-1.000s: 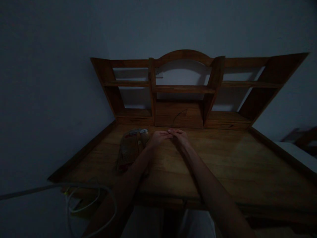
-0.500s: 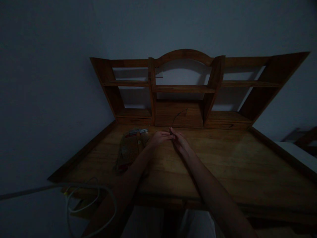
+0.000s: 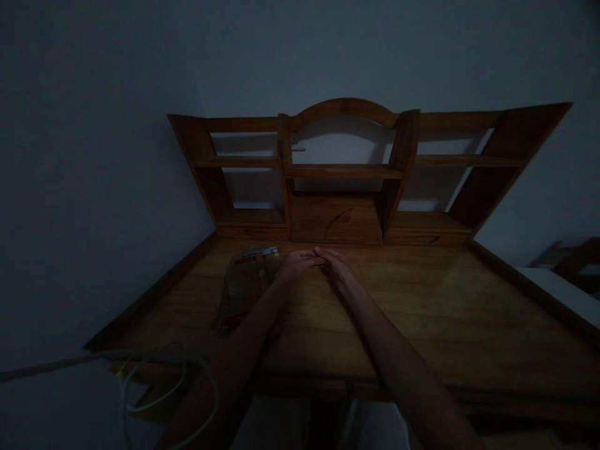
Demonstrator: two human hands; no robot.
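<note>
Both my hands meet over the middle of the wooden desk (image 3: 422, 300), toward its back. My left hand (image 3: 299, 261) has its fingers closed and pointing right, the tips against my other hand. My right hand (image 3: 334, 261) comes in from the right, fingers drawn together and overlapping those tips. Whatever lies between the fingers is too small and dark to make out. Left of my left hand lies a brown bag-like bundle (image 3: 241, 281) with reddish edges and a strap-like band. A silvery object (image 3: 259, 252) shows at its top end.
A wooden shelf unit (image 3: 344, 170) with an arched top stands along the back of the desk. A thin dark curved line (image 3: 335, 220) shows before its middle panel; I cannot tell whether it is a mark or a strand. A pale cable (image 3: 180, 381) loops at lower left.
My right fingers have flattened and moved slightly left over my left fingertips, hiding the small dark thing seen between them before. The view has shifted slightly.
</note>
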